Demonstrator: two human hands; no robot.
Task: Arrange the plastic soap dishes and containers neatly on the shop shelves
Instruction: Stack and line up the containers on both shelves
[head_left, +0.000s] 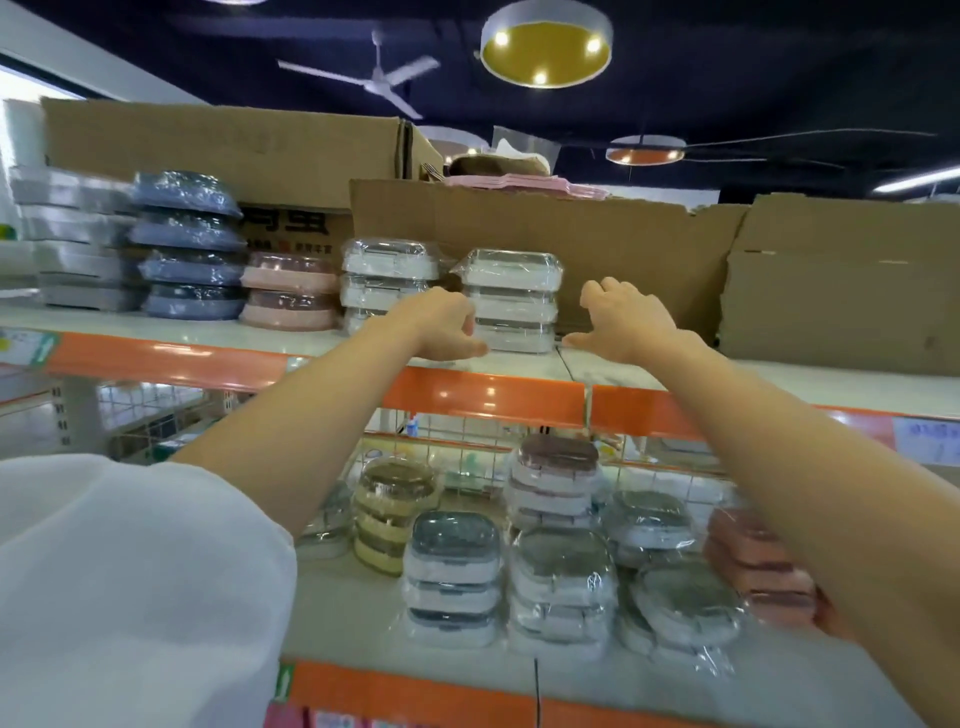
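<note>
fingers flanking the white stack, top row partly done

fingers (470, 325) of the left hand (441, 325) are curling loosely beside the white stack (511, 301), touching or almost touching its left side; i cannot tell which, and nothing is being gripped. going left to right along the top shelf (519, 366): grey trays (72, 244) are sitting at the far left, then a blue stack (189, 244), a pink stack (288, 291), a second white stack (387, 283) partly hiding behind the left wrist, then the stack between the hands. right of it, the right hand (623, 317) is hovering spread and empty, apart from the stack. cardboard boxes (571, 234) are standing behind the row, and bare shelf is running on to the right.

judging progress: the top row is looking tidy and roughly half filled. on the lower shelf (337, 613), wrapped dishes (561, 582) are crowding together, several stacks leaning or overlapping, so most of the straightening seems to be waiting there.
</note>
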